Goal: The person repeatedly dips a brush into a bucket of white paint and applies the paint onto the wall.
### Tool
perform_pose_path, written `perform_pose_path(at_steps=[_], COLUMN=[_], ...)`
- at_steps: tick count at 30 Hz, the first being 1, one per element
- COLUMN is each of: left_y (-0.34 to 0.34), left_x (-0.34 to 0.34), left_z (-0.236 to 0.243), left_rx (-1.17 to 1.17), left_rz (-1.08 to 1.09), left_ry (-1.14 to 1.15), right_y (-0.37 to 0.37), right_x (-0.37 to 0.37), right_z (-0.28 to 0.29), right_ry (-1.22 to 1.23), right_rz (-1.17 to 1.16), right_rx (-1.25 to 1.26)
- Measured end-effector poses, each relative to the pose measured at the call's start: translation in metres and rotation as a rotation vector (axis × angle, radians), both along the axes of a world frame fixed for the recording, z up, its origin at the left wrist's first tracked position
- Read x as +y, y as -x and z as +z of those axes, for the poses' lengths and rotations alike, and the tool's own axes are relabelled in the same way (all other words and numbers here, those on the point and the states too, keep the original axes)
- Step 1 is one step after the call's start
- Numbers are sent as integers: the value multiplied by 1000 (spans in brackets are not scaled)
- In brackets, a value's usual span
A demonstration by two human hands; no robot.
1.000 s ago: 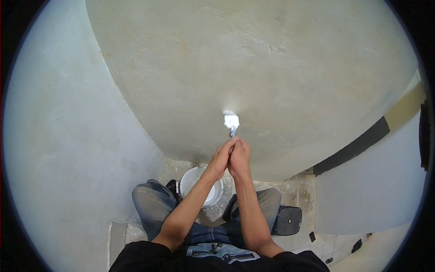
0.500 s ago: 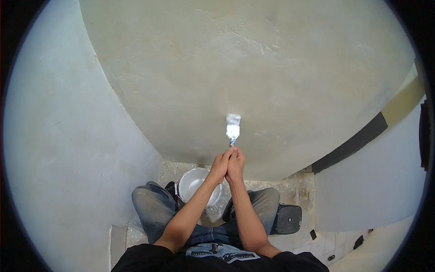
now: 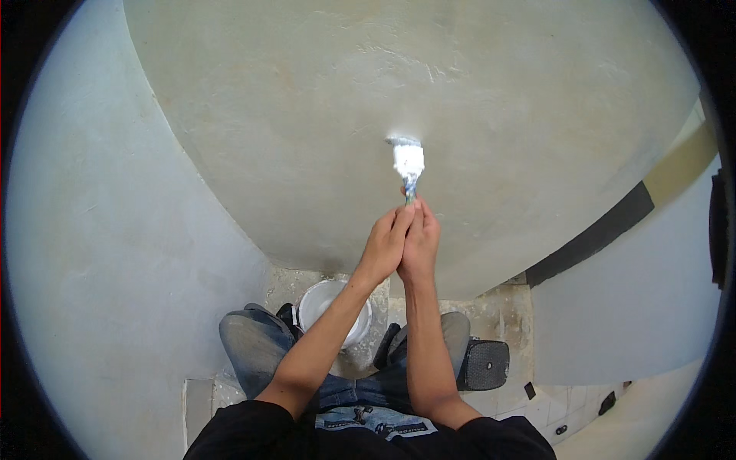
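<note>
A flat paintbrush, coated in white paint, points away from me with its bristles against the greyish-beige wall. Some wet white paint shows at the bristle tips. My left hand and my right hand are pressed together, both closed around the brush handle, whose lower part is hidden by the fingers. Below my left forearm, between my knees, stands a round white bucket of white paint, partly covered by that arm.
A pale wall meets the front wall at my left. Beside my right knee lies a dark perforated seat-like object. A dark grey band edges the wall at right. Paint-spattered floor and a small dark item lie below it.
Both hands have moved up and slightly right with the paintbrush, farther from the bucket. The bristles now meet the wall higher than before.
</note>
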State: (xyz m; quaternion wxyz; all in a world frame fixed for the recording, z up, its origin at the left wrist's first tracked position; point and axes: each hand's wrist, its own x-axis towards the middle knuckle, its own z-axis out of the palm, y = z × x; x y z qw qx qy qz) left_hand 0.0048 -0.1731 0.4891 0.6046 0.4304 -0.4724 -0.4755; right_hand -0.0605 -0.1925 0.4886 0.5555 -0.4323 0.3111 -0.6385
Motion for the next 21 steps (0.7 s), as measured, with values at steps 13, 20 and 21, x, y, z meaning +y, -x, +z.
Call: perform_pose_path(at_steps=[13,20,21], left_y=[18,36,40], left_x=[3,-4,-5], left_z=[-127,-25,-21], left_rx=[9,-159,-166], left_rz=[-60,-30,-25], left_ry=[-418,-79,-47], right_y=[16,39,41], right_x=[6,0,-1], right_z=[-138,-27,-23], right_ry=[-451,-122,-71], right_rz=[-32,25,35], right_rx=[-59,-105,-138])
